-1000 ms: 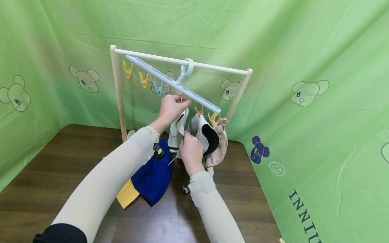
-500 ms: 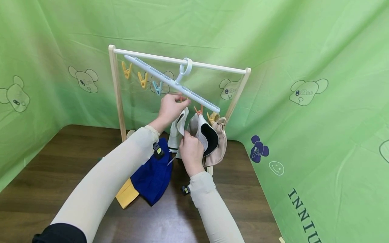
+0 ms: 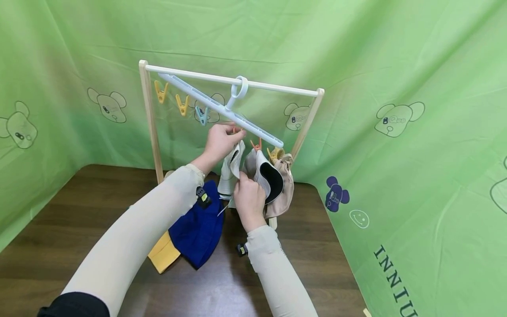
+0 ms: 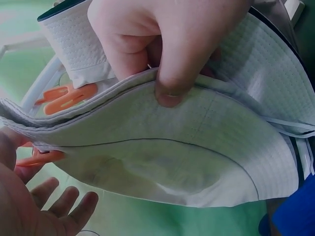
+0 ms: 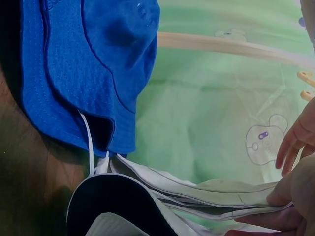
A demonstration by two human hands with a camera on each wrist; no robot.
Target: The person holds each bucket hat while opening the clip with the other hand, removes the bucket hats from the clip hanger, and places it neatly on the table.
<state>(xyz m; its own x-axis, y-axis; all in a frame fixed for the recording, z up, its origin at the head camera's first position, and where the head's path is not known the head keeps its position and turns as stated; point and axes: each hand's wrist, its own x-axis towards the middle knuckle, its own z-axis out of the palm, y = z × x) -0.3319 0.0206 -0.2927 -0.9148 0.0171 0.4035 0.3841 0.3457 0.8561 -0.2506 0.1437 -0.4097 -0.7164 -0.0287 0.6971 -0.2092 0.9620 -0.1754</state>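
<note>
A white bucket hat (image 3: 230, 169) hangs below the pale blue clip hanger (image 3: 218, 105). My left hand (image 3: 219, 141) pinches an orange clothespin (image 4: 47, 157) at one end of the hat's folded edge. In the left wrist view, the other fingers of that hand are spread. My right hand (image 3: 250, 196) holds the hat's edge between thumb and fingers, lower down. Beside it, a white hat with a black lining (image 3: 272, 182) hangs from another orange clothespin (image 3: 256, 144). A beige hat (image 3: 286, 185) hangs at the far right end from a yellow clothespin (image 3: 273, 155).
The hanger hooks over the white rail (image 3: 190, 74) of a wooden-legged rack. Two yellow clothespins (image 3: 182, 105) and a light blue clothespin (image 3: 202, 116) hang at its left. A blue bucket hat (image 3: 198, 237) and a yellow cloth item (image 3: 164, 254) lie on the wooden table (image 3: 99, 211).
The head view has shifted slightly, so the rack appears a little further left. Both hands keep the same hold on the clothespin and hat.
</note>
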